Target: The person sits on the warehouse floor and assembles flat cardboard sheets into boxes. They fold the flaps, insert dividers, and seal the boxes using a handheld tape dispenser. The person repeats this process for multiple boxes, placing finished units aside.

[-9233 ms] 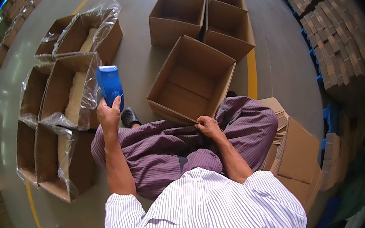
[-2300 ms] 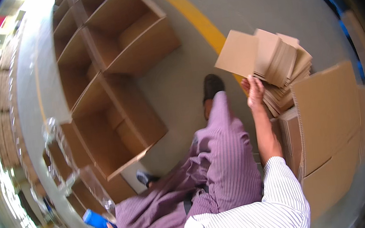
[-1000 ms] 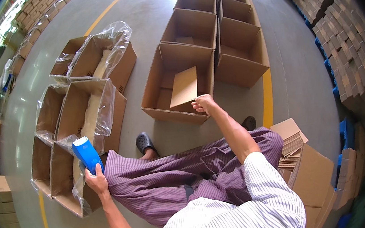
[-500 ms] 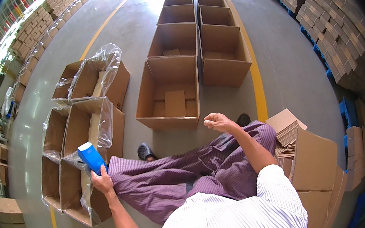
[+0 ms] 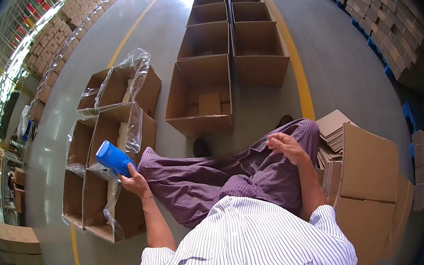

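Observation:
A blue oblong object (image 5: 113, 157) with a paler end is gripped in my left hand (image 5: 135, 183), pointing up and to the left; I cannot tell exactly what it is. Just beyond that hand are open cartons (image 5: 145, 132) with clear plastic liners (image 5: 134, 133) over their edges. My right hand (image 5: 288, 149) hovers above my purple striped garment (image 5: 237, 174), its fingers loosely bent and apart, with nothing visible in them. Ahead of me stands the nearest open carton (image 5: 201, 126) of a long row. A cardboard rectangle (image 5: 210, 104) shows at its bottom.
A second row of open cartons (image 5: 262, 71) runs alongside, near a yellow floor line (image 5: 302, 91). At my right, flat cardboard pieces (image 5: 333, 131) are stacked beside a large carton (image 5: 369, 159). Piled cardboard (image 5: 386, 13) lines the far right; more cartons (image 5: 14, 254) stand at lower left.
My right hand has drawn back toward my body, from near the front carton to over my garment. The view has shifted and my feet have moved. The blue object stays in my left hand.

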A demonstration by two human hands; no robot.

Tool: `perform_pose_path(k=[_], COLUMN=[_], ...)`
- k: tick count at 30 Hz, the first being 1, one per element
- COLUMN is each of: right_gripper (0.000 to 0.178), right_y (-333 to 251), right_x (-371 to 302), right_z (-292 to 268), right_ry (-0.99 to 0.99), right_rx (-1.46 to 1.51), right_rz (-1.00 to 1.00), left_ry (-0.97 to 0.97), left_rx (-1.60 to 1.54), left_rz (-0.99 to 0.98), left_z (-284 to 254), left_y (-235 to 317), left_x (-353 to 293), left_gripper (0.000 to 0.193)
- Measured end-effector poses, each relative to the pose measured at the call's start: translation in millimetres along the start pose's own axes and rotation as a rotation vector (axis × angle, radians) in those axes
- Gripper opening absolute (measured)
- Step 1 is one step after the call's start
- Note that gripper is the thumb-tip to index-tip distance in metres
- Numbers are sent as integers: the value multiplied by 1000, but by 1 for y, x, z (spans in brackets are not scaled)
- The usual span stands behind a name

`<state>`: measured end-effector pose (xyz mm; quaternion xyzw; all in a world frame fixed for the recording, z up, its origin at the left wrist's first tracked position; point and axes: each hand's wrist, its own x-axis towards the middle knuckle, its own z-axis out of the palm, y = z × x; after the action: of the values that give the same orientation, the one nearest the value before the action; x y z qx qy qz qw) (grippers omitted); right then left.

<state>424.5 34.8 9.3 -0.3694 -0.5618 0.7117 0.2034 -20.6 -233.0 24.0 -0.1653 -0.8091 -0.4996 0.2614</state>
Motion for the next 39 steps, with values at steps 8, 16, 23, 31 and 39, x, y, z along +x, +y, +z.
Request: perform_pose_path(k=[8, 16, 23, 31, 39], right_gripper=[31, 32, 32, 32, 34], right_y=[9, 15, 19, 20, 19], right_x=[-8, -8, -5, -5, -4], right_z=[-5, -3, -2, 2, 6], right_ry=[78, 72, 69, 69, 73], right_rx=[137, 226, 235, 223, 175], right_rz=[-49, -70, -87, -108, -81], left_ry=[-40, -104, -111, -162, -160], left_rx=[-46, -1, 17, -6, -55], left_rz=[-73, -117, -109, -155, -88], left_z=[-6, -25, -33, -32, -23], left_y=[-3, -17, -31, -47, -43], left_x=[-24, -34, -47, -62, -69], left_gripper=[51, 50, 49, 52, 50])
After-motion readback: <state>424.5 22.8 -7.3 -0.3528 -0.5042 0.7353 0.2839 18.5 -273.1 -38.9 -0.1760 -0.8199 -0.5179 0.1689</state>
